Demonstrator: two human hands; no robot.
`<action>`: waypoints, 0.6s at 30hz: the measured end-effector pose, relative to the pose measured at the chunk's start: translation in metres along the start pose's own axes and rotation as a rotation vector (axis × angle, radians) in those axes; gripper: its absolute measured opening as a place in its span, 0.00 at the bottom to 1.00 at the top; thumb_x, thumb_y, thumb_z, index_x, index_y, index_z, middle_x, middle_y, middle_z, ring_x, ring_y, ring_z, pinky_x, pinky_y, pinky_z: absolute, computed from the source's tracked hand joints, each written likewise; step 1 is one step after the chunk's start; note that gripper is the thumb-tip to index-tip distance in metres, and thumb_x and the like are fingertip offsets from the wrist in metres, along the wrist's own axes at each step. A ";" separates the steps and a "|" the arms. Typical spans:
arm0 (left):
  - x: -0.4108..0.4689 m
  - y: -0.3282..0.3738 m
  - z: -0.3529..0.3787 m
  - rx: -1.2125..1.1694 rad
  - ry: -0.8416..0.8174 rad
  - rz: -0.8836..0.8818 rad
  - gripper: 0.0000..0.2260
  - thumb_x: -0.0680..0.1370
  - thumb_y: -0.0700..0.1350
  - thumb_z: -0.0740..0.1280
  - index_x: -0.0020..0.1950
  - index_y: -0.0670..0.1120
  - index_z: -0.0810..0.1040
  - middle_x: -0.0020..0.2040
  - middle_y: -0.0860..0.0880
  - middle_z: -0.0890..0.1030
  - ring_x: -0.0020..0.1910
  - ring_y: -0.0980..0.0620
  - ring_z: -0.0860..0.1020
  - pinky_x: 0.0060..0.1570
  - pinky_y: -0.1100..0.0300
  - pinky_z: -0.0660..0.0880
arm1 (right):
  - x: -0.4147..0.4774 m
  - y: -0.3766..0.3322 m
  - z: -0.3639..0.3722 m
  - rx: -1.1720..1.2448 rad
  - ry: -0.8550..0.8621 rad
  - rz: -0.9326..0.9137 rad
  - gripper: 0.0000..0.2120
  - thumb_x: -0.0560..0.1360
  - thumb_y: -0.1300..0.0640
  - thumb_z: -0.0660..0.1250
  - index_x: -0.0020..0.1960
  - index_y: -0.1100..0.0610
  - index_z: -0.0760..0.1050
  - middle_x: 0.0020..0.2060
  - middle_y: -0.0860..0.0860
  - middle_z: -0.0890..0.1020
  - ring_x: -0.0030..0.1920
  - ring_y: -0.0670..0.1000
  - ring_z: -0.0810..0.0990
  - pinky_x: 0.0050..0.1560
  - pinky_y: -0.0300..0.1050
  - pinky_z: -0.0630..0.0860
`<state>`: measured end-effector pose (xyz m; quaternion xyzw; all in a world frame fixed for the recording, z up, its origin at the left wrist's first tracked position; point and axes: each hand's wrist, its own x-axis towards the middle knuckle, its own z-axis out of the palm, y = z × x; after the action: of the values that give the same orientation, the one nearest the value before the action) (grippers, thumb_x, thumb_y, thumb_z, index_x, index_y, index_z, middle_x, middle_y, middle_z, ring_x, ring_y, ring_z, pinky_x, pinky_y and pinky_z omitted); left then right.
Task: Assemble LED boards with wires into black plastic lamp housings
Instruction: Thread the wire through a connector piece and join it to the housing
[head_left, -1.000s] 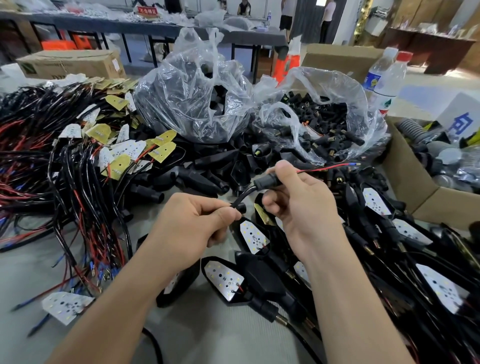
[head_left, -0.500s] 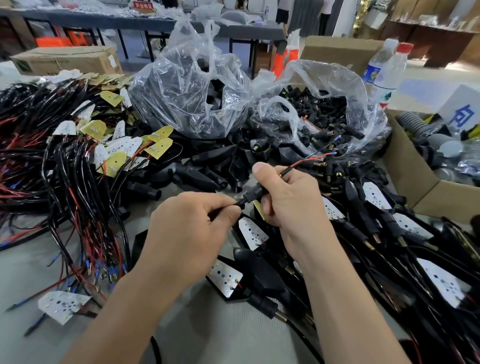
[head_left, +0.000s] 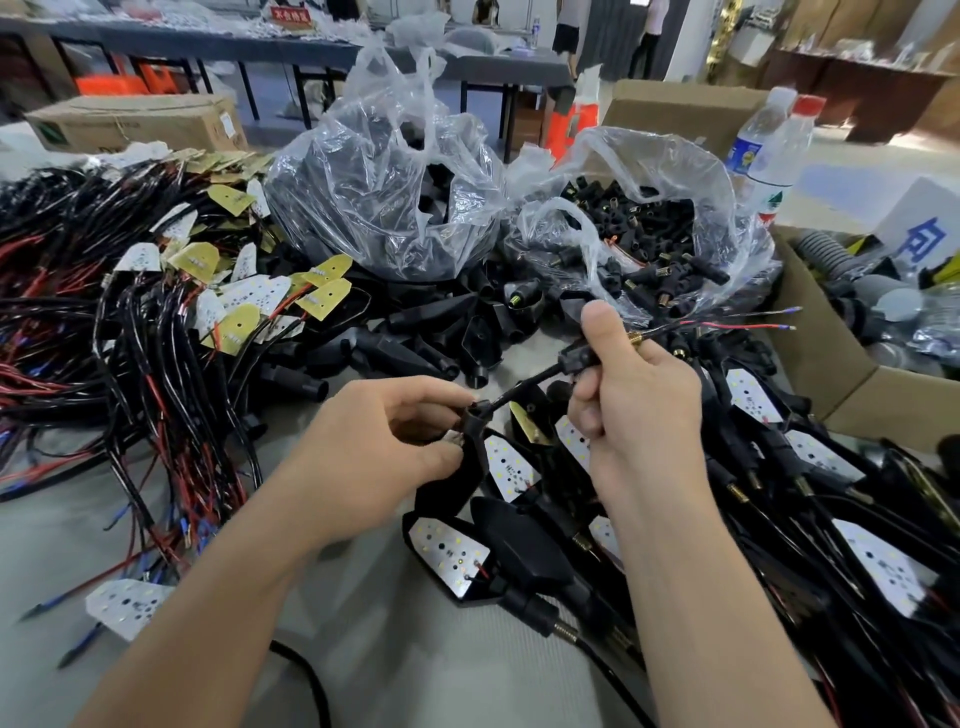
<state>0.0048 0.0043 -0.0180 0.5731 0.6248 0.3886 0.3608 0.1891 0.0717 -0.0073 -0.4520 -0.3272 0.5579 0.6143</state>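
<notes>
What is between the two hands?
A thin black cable, seen in the head view, runs from the lamp housing in the left hand up to the black stem in the right hand.

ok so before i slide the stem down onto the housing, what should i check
1. Left hand grip on housing: ok, fingers pinch its neck.
2. Right hand grip on stem: ok, fingers curl round it.
3. Wire ends through the stem: ok, red and black tips stick out past it.
4. Stem seated on housing: not ok, bare cable shows between them.
5. LED board seated in housing: cannot tell, the left hand hides it.
</notes>
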 end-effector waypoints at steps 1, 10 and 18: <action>0.000 0.000 0.000 -0.042 -0.021 -0.012 0.16 0.75 0.35 0.75 0.52 0.58 0.86 0.47 0.53 0.87 0.44 0.58 0.84 0.48 0.64 0.78 | 0.000 0.000 0.000 0.004 0.000 0.007 0.18 0.77 0.50 0.76 0.35 0.54 0.71 0.21 0.50 0.73 0.19 0.47 0.62 0.19 0.38 0.61; 0.004 -0.002 0.008 -0.126 0.165 -0.001 0.19 0.79 0.36 0.70 0.47 0.62 0.87 0.36 0.56 0.85 0.36 0.58 0.82 0.44 0.60 0.79 | -0.002 0.001 0.003 -0.003 -0.207 0.034 0.10 0.80 0.58 0.70 0.41 0.55 0.73 0.28 0.54 0.80 0.22 0.48 0.69 0.23 0.38 0.65; 0.003 -0.002 0.002 -0.190 0.325 0.075 0.18 0.74 0.32 0.74 0.43 0.57 0.89 0.39 0.54 0.87 0.42 0.58 0.87 0.40 0.70 0.78 | -0.007 -0.001 0.003 -0.112 -0.283 0.058 0.09 0.81 0.59 0.69 0.42 0.56 0.74 0.30 0.53 0.80 0.24 0.48 0.69 0.26 0.39 0.65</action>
<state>0.0058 0.0071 -0.0204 0.4891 0.6134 0.5465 0.2930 0.1859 0.0653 -0.0047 -0.4118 -0.4278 0.6145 0.5194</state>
